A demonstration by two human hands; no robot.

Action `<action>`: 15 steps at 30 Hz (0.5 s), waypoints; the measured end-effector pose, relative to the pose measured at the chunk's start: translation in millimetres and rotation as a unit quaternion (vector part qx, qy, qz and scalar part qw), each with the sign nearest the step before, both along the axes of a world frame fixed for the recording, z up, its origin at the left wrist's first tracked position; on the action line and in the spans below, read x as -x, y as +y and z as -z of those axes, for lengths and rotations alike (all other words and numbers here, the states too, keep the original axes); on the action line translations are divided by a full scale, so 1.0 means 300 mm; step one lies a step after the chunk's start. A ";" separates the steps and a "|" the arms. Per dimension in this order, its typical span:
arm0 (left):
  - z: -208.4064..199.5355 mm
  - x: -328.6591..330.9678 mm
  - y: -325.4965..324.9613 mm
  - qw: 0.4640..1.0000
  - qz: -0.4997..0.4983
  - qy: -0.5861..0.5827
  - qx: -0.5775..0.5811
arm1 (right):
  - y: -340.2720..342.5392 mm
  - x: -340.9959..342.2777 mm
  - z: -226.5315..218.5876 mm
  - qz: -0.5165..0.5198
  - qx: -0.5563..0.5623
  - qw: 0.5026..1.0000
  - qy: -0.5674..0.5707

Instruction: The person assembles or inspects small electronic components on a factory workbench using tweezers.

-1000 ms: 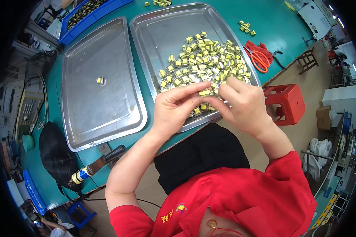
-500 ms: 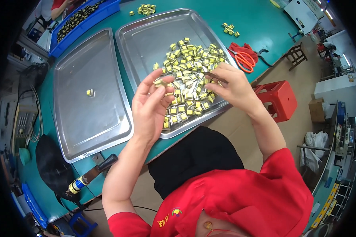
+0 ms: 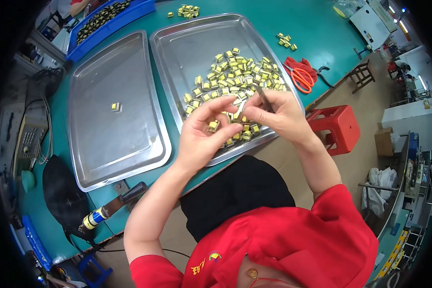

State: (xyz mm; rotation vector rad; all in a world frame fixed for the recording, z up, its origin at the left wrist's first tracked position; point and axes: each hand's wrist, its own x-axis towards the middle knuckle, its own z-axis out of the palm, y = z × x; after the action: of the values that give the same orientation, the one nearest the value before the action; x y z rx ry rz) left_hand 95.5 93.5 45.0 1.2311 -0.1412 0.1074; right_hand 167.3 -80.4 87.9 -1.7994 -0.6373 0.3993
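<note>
Mid-frame, the left hand (image 3: 204,134) pinches a small yellow part (image 3: 213,126); the right hand (image 3: 276,113) clenches thin tweezers (image 3: 263,97) above the tray (image 3: 177,43).

- Your shot is bright and evenly lit from overhead.
- Soft glare on both metal trays (image 3: 115,158), upper left and centre.
- Shadows under your hands are short and faint.
- Heavy fisheye bend, black vignette at the corners.
- Centre sharp; rim smeared.

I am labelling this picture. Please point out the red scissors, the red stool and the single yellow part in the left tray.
Red scissors (image 3: 300,77), head view, on the handles.
Red stool (image 3: 335,126), head view, on its top.
Single yellow part (image 3: 114,106), head view, on its middle.
</note>
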 end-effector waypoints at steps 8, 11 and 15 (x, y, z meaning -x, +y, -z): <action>-0.002 0.006 0.007 0.997 -0.014 0.053 0.046 | 0.002 0.059 0.020 0.006 -0.124 0.987 0.102; 0.000 0.004 0.005 0.996 -0.006 0.061 0.071 | 0.006 0.072 0.023 0.010 -0.111 0.992 0.054; 0.002 0.004 0.009 0.995 0.009 0.068 0.067 | 0.006 0.076 0.040 0.028 -0.116 0.992 0.048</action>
State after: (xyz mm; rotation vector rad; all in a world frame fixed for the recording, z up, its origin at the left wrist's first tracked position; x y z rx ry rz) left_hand 94.2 96.1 44.5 1.0999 -0.0257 0.0160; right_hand 144.5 -78.7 75.8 -1.5640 -0.5413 0.3551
